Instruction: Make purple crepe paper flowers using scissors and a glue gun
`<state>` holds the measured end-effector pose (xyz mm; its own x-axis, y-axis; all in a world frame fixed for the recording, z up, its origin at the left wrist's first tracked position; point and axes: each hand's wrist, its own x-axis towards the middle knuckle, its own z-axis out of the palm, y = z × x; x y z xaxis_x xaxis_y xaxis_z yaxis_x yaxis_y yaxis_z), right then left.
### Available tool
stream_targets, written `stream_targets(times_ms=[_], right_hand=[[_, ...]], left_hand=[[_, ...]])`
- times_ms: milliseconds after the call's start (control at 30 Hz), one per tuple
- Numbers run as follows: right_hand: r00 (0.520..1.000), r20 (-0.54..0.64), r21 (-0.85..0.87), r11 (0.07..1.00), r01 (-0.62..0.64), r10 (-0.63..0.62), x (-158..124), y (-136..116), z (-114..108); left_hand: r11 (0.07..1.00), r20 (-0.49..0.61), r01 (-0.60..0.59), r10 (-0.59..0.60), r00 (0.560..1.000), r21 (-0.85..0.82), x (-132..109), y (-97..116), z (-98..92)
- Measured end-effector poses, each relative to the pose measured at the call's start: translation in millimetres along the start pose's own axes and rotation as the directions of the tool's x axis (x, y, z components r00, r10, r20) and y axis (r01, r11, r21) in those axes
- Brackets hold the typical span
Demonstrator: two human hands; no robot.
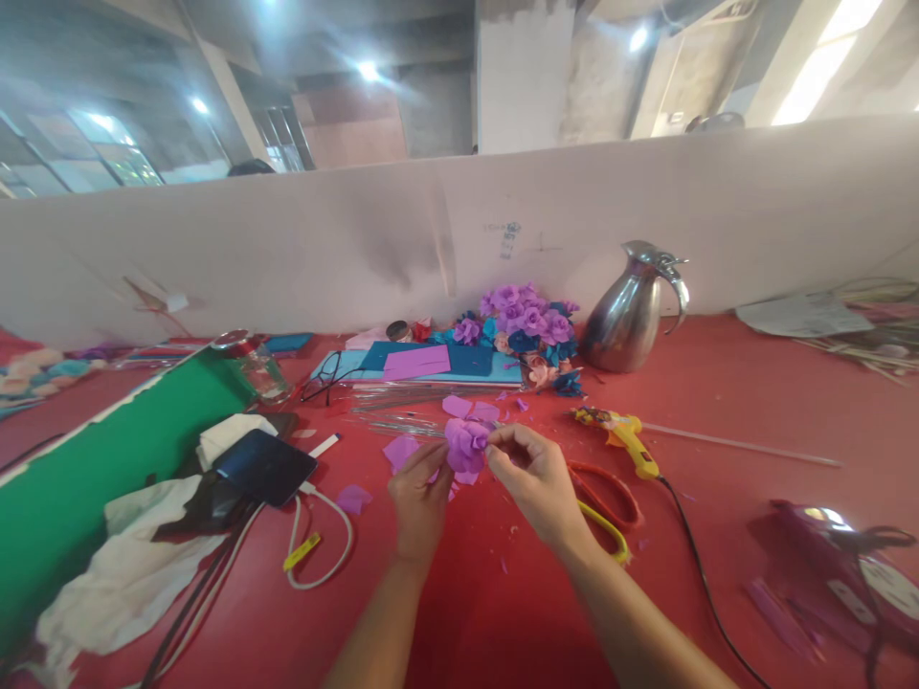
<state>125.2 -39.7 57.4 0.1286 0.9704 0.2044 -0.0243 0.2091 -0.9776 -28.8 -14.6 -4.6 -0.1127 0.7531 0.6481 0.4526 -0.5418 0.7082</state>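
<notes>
Between my hands is a purple paper flower [465, 444], its petals curled outward. My left hand [420, 488] grips its left side with thumb and fingers closed. From the right, my right hand [532, 474] pinches the edge of a petal between thumb and fingertips. Loose purple paper petals [402, 452] lie on the red table under and behind the flower. Just right of my right hand are scissors [610, 502] with red and yellow handles, partly hidden by that hand. Beyond them rests a yellow glue gun [626, 440] with a black cord.
Finished purple, blue and pink paper flowers [527, 321] are heaped at the back, beside a metal jug [632, 311]. Paper sheets [423, 361], glasses [325, 378] and thin wires [394, 411] lie in front. Left are a phone [265, 466], cable [349, 545] and green board [144, 455].
</notes>
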Motion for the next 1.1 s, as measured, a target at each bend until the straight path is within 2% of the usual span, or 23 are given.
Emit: stream_targets(times_ms=[567,900,1100], right_hand=[[0.999,0.018,-0.07,0.997,-0.037,0.038,-3.6,7.8,4.5],[0.999,-0.019,-0.066,0.997,-0.049,0.048,-1.7,5.8,2.5],[0.999,-0.01,-0.036,0.999,-0.039,0.038,-1.1,3.7,1.8]], left_hand=[[0.997,0.095,0.052,-0.047,0.994,-0.051,4.1,7.5,-1.6],[0.992,0.09,0.092,-0.085,0.992,-0.081,3.2,8.1,-0.5],[0.994,0.074,0.076,-0.071,0.995,-0.072,3.0,7.7,-0.3]])
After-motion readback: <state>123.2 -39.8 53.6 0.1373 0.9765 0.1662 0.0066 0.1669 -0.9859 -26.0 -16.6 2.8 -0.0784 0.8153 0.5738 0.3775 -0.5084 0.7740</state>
